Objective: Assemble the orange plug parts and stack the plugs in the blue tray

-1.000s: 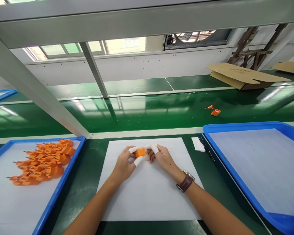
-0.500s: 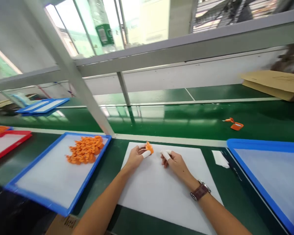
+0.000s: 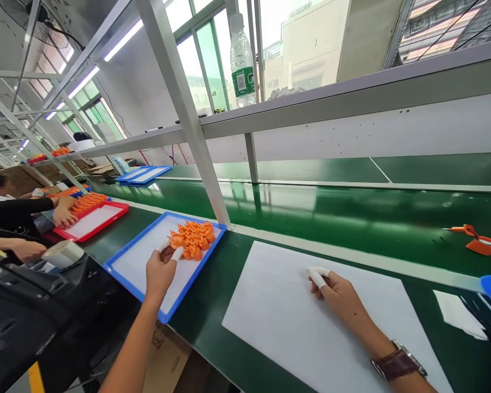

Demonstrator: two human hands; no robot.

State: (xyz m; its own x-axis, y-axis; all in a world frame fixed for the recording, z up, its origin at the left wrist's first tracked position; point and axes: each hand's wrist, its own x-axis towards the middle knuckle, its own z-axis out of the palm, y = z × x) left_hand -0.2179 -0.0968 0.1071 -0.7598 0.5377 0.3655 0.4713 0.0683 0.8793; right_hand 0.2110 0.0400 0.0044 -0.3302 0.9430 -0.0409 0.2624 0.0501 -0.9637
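Note:
My left hand (image 3: 161, 267), with white finger covers on thumb and forefinger, is over the blue-rimmed tray (image 3: 126, 273). Its fingertips are closed around a small orange plastic piece (image 3: 173, 240) at the near left edge of a heap of similar orange pieces (image 3: 198, 236). Whether that piece touches the heap, I cannot tell. Above the white sheet (image 3: 278, 305), my right hand (image 3: 331, 286) is closed in a pinch, its thumb and forefinger covered in white. Anything between those fingertips is too small or hidden to make out. A watch (image 3: 399, 361) is on the right wrist.
Orange-handled snips (image 3: 485, 245) lie on the green surface at the far right, a white scrap (image 3: 460, 314) nearer. At left, a co-worker's hand (image 3: 64, 212) is at a red tray (image 3: 102, 221). A slanted metal post (image 3: 196, 136) rises behind the blue-rimmed tray.
My left hand has moved left from above the white sheet to the orange heap in the tray. My right hand stays over the sheet, still pinched. The view has turned left.

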